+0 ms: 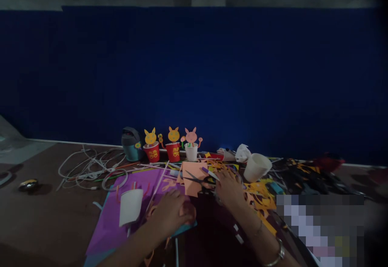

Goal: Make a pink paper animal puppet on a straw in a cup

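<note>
My left hand (pixel 168 214) is closed around the edge of a rounded orange paper piece (pixel 189 213), somewhat blurred, low over the table. My right hand (pixel 228 188) has its fingers curled at the end of a purple-and-white marker (pixel 209 173); the fingertips are partly hidden. Black-handled scissors (pixel 194 177) lie with spread blades beside that hand, on orange paper sheets (pixel 196 166). To the left, a white paper cup (pixel 131 207) with orange strips at its sides rests on purple paper (pixel 106 226).
Behind stand two red cups (pixel 173 152) and a white cup (pixel 191 153) with paper animal heads, beside a teal-and-black container (pixel 131 146). A larger white cup (pixel 257 167) and yellow paper scraps (pixel 262 196) are right. Tangled white cables (pixel 87 168) lie left.
</note>
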{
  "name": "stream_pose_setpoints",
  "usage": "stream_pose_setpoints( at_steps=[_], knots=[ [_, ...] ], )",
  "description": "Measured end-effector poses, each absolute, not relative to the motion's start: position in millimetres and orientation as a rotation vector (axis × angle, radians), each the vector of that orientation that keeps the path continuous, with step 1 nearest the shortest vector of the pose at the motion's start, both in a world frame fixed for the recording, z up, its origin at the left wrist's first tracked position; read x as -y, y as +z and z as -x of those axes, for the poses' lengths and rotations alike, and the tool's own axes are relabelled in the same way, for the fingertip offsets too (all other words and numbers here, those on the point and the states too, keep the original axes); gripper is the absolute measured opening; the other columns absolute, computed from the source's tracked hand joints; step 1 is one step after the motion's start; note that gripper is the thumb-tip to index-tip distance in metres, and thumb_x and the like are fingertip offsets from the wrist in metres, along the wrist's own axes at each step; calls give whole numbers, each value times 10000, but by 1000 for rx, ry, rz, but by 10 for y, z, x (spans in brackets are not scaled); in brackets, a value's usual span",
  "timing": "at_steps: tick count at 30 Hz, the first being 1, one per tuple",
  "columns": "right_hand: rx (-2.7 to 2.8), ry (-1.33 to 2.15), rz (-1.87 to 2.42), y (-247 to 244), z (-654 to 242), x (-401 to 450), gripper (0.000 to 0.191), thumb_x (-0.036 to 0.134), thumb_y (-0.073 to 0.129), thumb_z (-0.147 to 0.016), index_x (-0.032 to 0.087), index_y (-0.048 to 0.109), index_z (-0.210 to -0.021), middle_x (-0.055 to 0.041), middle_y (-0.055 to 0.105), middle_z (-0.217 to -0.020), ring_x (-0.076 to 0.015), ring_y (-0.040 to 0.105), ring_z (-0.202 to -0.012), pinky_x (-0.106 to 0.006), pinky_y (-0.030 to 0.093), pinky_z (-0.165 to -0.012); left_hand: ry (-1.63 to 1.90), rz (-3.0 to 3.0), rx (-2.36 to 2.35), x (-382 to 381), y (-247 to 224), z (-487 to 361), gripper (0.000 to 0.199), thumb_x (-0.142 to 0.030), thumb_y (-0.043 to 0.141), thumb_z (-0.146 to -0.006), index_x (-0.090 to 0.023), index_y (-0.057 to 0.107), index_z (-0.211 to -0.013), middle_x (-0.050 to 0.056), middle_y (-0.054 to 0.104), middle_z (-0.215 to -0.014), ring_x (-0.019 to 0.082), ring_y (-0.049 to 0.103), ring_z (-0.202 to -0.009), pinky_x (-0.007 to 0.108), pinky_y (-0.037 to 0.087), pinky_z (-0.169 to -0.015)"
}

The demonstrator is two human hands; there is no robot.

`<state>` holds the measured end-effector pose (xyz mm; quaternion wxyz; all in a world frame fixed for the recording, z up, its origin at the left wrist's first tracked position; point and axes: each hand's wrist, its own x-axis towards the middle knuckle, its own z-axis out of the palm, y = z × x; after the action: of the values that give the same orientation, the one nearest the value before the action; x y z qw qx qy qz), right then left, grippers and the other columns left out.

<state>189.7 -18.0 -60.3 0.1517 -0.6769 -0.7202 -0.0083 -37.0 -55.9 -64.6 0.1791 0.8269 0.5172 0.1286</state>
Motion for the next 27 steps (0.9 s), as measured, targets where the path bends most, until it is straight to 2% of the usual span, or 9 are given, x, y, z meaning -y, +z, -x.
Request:
stream_pose_setpoints(
  at_steps=[4,6,8,12,15,17,18,23,27],
  knots=[
    [2223,268,1619,-551,-1673,346,246,202,454,-867,216,679,-966,-69,675,-1000,-219,582,-964,-309,384,-848,225,-2404,-1518,581,-858,349,300,-178,629,-637,-181,618,-936,85,584,-1056,277,509,-1000,365,390,-839],
    [2341,392,1493,-604,-1556,446,213,211,475,-851,219,686,-877,-57,679,-919,-213,585,-935,-291,390,-825,244,-2411,-1515,573,-933,354,337,-99,574,-624,-178,601,-951,90,579,-1059,277,495,-1025,366,378,-873],
    [2389,456,1457,-693,-1459,523,198,190,497,-822,212,678,-900,-59,671,-934,-212,581,-933,-287,393,-822,302,-2376,-1514,573,-979,350,393,-67,541,-626,-184,574,-1000,89,579,-1069,267,494,-1036,357,372,-887],
    [2320,471,1500,-849,-1368,563,178,136,508,-791,163,664,-872,-94,655,-956,-220,577,-934,-284,395,-812,428,-2280,-1498,580,-951,337,365,-95,548,-670,-221,540,-1012,61,595,-1050,236,520,-996,325,389,-841],
    [2253,560,1496,-887,-1372,534,152,159,496,-822,164,647,-806,-74,663,-844,-204,599,-824,-268,403,-724,455,-2289,-1491,516,-831,407,268,-151,574,-717,-230,561,-972,44,609,-1038,229,528,-992,318,394,-834],
    [2207,650,1506,-883,-1383,518,160,186,486,-841,176,640,-798,-52,666,-777,-190,607,-737,-254,393,-642,472,-2351,-1541,431,-748,504,188,-199,531,-804,-228,586,-981,46,617,-1062,236,514,-1042,347,374,-891],
    [2184,684,1514,-877,-1386,514,165,190,483,-844,180,642,-804,-46,669,-762,-188,610,-717,-251,387,-620,471,-2391,-1604,387,-721,558,214,-208,481,-850,-228,591,-1032,55,616,-1099,245,499,-1078,376,352,-927],
    [2096,692,1476,-845,-1361,519,242,146,453,-836,194,645,-977,-50,700,-881,-194,632,-816,-252,403,-691,263,-2533,-1713,286,-766,710,373,-160,429,-878,-212,540,-1229,97,532,-1312,278,407,-1234,455,267,-1027],
    [2103,627,1475,-860,-1332,529,272,116,457,-812,188,653,-986,-62,694,-935,-212,616,-898,-274,407,-778,168,-2563,-1644,361,-816,635,346,-181,409,-895,-194,548,-1212,98,567,-1253,262,474,-1168,433,316,-1002]
  ],
)
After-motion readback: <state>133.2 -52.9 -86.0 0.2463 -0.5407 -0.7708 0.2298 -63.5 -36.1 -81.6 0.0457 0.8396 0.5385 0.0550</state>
